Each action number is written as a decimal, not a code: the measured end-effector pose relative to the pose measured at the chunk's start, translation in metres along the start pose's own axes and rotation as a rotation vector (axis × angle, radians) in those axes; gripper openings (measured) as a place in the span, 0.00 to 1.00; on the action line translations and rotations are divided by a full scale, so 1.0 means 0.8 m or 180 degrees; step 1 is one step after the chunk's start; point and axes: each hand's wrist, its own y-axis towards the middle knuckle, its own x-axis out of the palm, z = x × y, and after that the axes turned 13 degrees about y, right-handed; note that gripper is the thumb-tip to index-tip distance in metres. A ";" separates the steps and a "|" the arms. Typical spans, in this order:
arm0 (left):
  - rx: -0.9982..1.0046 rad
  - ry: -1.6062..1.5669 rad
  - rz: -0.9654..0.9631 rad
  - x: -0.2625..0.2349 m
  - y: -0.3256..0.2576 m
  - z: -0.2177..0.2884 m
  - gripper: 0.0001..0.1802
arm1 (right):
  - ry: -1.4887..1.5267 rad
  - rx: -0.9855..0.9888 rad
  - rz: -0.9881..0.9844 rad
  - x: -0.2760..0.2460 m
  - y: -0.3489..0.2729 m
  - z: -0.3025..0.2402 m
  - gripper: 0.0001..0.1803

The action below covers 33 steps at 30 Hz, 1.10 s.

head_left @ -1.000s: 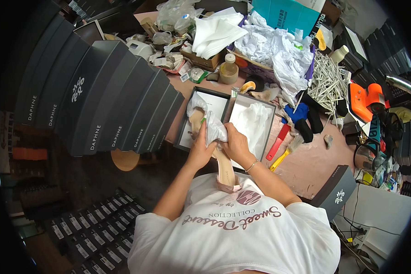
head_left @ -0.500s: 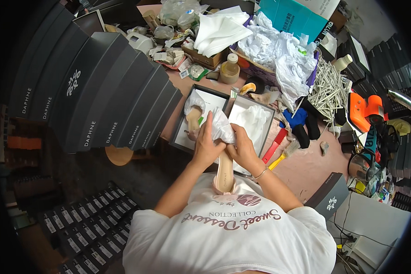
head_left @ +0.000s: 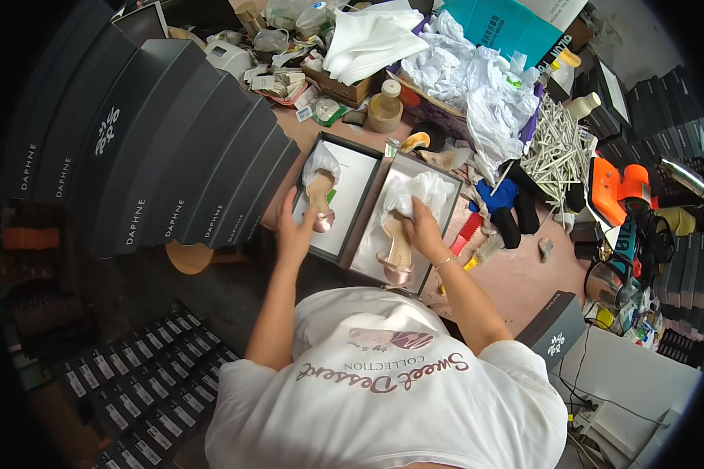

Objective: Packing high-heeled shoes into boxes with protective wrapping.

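At the centre of the frame, your right hand [head_left: 426, 233] is closed on the side of a beige, pink-strapped sandal [head_left: 400, 248], above the grey-walled rectangular tray [head_left: 365, 256]. To its left, your left hand [head_left: 292, 234], loosely open, holds no shoe, beside the matching sandal [head_left: 319, 191]. Fingers catching the crumpled white tissue paper [head_left: 420, 190] could pull it loose.

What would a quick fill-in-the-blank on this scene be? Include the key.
The bracelet is on the ____ wrist.
Of the two trays, the left hand is at the ____ one.
Paper on both shoes is ____ in colour.
Beside the red comb-like tool lies a brush whose handle is ____.

Missing words: right; left; white; yellow.
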 end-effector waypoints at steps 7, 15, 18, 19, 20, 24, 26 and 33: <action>-0.1762 -0.2299 -0.1204 0.043 0.029 -0.085 0.34 | -0.0062 -0.0461 -0.0090 -0.013 0.000 -0.042 0.27; -0.0730 -0.2332 -0.0756 0.046 -0.009 -0.009 0.36 | 0.1537 0.0039 -0.0562 0.038 0.041 -0.133 0.46; 0.0013 -0.1379 -0.0815 0.034 -0.062 0.024 0.39 | 0.1683 -0.0562 -0.0207 0.053 0.067 -0.148 0.58; 0.0036 -0.1307 -0.0876 0.031 -0.081 0.033 0.41 | 0.1243 -0.1041 0.0118 0.054 0.070 -0.155 0.56; -0.0054 -0.1426 -0.0818 0.015 -0.088 0.058 0.42 | 0.1685 -0.0390 -0.0108 0.045 0.064 -0.173 0.51; 0.0485 -0.0529 -0.0024 0.004 -0.077 0.071 0.42 | 0.2281 0.0188 -0.0018 0.042 0.030 -0.179 0.38; 0.0766 -0.0222 0.0208 0.006 -0.061 0.066 0.39 | 0.1847 -0.0324 0.0024 0.048 0.001 -0.182 0.36; 0.1031 -0.0665 0.0279 0.003 -0.063 0.071 0.32 | 0.2096 -0.0701 0.0362 0.049 -0.030 -0.189 0.32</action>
